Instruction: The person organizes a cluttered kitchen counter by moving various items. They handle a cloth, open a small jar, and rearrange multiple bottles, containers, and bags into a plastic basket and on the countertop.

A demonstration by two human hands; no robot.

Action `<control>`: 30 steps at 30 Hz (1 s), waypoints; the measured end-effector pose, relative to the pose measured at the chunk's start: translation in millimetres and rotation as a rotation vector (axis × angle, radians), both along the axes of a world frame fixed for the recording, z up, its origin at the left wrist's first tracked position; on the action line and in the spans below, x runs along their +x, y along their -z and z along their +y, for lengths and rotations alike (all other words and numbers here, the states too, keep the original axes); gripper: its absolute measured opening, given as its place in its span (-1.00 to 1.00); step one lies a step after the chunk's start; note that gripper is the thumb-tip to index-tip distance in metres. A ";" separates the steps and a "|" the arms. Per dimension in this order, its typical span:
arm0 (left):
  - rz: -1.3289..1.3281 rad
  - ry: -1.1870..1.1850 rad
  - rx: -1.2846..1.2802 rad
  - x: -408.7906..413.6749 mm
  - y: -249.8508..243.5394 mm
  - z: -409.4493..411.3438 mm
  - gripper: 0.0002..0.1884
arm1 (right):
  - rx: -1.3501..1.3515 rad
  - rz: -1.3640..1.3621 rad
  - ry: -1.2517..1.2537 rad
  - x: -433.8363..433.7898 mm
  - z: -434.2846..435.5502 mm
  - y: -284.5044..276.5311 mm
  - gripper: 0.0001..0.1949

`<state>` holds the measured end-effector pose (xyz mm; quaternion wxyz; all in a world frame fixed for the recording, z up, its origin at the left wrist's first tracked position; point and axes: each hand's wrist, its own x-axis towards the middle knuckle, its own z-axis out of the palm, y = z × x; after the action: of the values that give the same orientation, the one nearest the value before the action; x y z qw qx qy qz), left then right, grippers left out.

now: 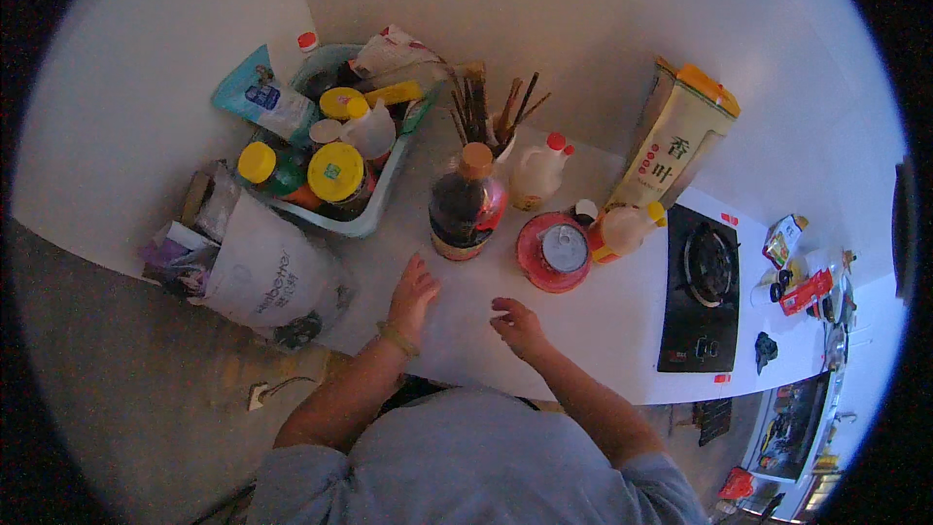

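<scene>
My left hand [414, 300], with a bangle at its wrist, hovers over the white counter [466, 335] with nothing in it. Just beyond its fingers stands a large dark bottle [466, 208] with an orange-brown cap. My right hand [519, 328] is also unloaded, its fingers loosely curled and apart. Past that hand a can with a silver top [564, 249] sits on a round red lid or dish [536, 273]. A clear bottle with a yellow cap [627, 230] is to the right, beside a small jar with a white lid [584, 211].
At the back left a pale green basket [379, 215] holds yellow-lidded jars and bottles. A white bag [255, 270] is at the counter's left edge. Behind stand a red-capped jug [538, 175], a chopstick holder [504, 149] and a tall spice packet [670, 146]. A black cooktop [700, 335] lies right.
</scene>
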<state>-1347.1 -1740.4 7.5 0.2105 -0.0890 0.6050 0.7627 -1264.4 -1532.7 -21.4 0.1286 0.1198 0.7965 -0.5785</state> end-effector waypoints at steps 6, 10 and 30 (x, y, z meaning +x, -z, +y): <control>0.050 0.183 0.087 -31.0 -28.7 -1.3 -0.21 | 0.110 0.069 -0.115 -22.7 -40.5 -20.1 -0.60; 0.089 0.243 0.201 -39.1 -12.2 8.9 -0.20 | 0.079 0.114 -0.085 -12.6 -39.6 -5.7 -0.61; 0.174 0.145 -0.052 -16.4 -0.3 -26.5 -0.51 | 0.000 0.057 -0.233 -39.5 -71.7 -35.4 -0.63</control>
<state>-1363.5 -1766.9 7.9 0.2095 0.0158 0.6454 0.7344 -1303.9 -1604.4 14.0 0.1723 0.0101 0.8085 -0.5626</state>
